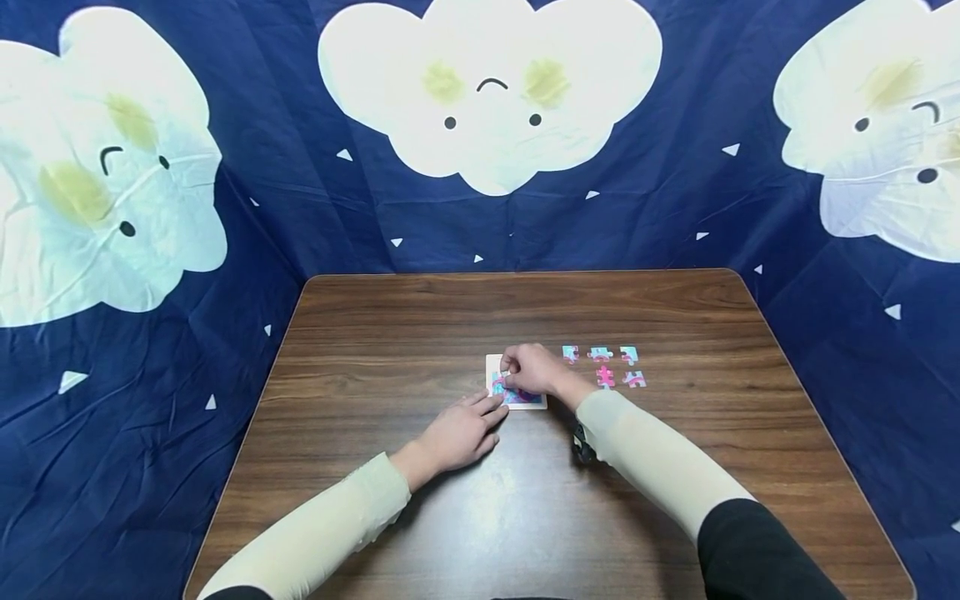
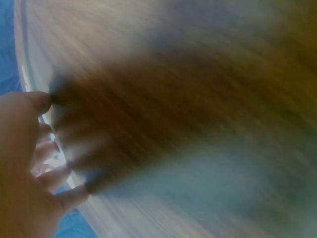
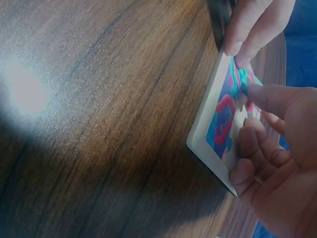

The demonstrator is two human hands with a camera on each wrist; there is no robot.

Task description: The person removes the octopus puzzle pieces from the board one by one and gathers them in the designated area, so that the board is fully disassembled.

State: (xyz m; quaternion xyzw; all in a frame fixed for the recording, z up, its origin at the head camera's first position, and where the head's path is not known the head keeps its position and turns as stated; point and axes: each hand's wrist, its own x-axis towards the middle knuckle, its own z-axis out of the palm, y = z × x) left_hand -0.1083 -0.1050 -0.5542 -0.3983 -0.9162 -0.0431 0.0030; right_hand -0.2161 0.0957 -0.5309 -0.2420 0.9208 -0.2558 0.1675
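A small white-framed jigsaw tray (image 1: 493, 363) lies on the table, partly filled with pink, blue and purple pieces (image 3: 224, 121). My right hand (image 1: 537, 369) is over it, thumb and fingers curled and pinching a puzzle piece at the tray's left side. That piece is mostly hidden by the fingers; in the right wrist view the thumb tip meets the coloured picture, while other fingertips touch the tray's rim. My left hand (image 1: 459, 432) lies with fingers extended, its fingertips resting at the tray's near left corner. The left wrist view is blurred and shows the left hand (image 2: 25, 163) with fingers spread.
To the right of the tray, several loose puzzle pieces lie in two rows, among them a pink one (image 1: 605, 377) and a blue-and-pink one (image 1: 628, 355). The wooden table (image 1: 360, 350) has rounded far corners, with a dark blue cloud-print curtain (image 1: 300, 183) around it.
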